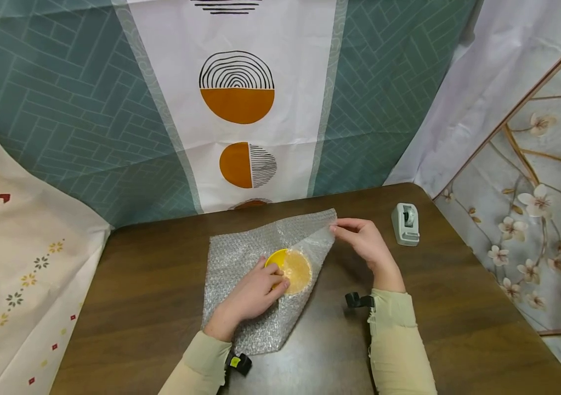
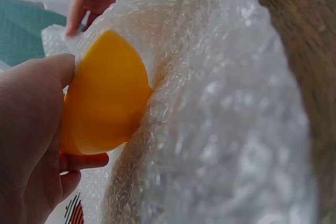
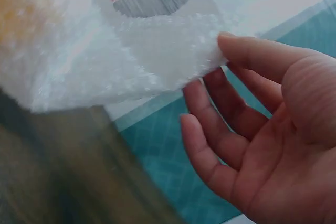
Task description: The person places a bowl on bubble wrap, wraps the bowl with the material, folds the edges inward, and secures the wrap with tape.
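Note:
A yellow bowl [image 1: 276, 257] sits on a sheet of bubble wrap [image 1: 231, 260] in the head view. My left hand [image 1: 253, 291] grips the bowl, with the thumb on one side and fingers around the other in the left wrist view, where the bowl's smooth yellow side [image 2: 107, 98] shows. At the sheet's far right corner, my right hand [image 1: 368, 247] pinches the bubble wrap between thumb and fingers. A flap of the wrap is folded over the right half of the bowl, which shows through it.
The brown wooden table [image 1: 152, 274] carries a pale tape dispenser [image 1: 406, 225] at its back right, beyond the right hand. Patterned cloth [image 1: 162, 109] hangs behind the table's back edge, with more fabric at both sides.

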Tool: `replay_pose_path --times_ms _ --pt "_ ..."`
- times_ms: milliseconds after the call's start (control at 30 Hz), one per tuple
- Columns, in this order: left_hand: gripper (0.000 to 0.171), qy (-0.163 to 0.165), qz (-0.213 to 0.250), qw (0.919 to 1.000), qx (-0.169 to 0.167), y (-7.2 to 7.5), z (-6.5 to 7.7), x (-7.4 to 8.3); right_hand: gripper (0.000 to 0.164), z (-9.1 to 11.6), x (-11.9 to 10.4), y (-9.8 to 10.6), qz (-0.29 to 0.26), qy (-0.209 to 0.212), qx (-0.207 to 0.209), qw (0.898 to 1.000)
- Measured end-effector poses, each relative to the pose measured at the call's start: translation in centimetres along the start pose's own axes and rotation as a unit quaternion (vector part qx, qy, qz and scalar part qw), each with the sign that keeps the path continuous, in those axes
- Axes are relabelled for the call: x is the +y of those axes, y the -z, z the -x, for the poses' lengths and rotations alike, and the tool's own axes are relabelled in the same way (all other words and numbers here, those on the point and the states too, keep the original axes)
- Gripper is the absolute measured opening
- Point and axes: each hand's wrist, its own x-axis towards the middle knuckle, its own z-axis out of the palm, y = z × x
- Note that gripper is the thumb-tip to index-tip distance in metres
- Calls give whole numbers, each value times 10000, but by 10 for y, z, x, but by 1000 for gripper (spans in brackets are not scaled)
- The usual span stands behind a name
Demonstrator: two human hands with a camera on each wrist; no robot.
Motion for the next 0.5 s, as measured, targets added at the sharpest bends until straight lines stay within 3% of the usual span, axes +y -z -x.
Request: replay_pose_path --times_ms 200,500 --pt "36 -43 -30 10000 23 1 0 0 31 10 -21 -5 577 258 -535 9966" --pt "36 -41 -18 10000 28 3 0 2 22 18 -35 -15 1095 748 -1174 9842"
